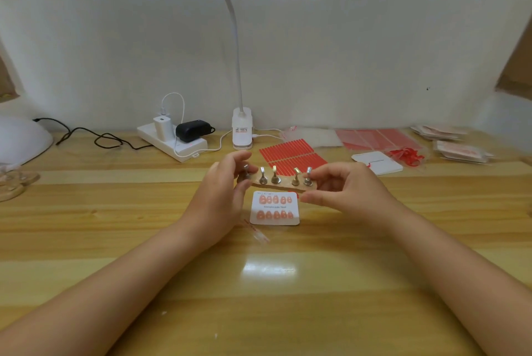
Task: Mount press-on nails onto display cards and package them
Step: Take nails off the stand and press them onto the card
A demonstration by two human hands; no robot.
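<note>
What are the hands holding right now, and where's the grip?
Both hands hold the wooden nail stand: left hand at its left end, right hand at its right end.

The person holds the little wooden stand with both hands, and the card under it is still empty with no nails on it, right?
Not quite. Both the left hand and the right hand do hold the wooden stand, but the display card below it is not empty. The head view shows two rows of pink press-on nails on it.

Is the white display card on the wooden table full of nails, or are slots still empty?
Full, as far as visible: the white display card shows two rows of five pink nails.
</note>
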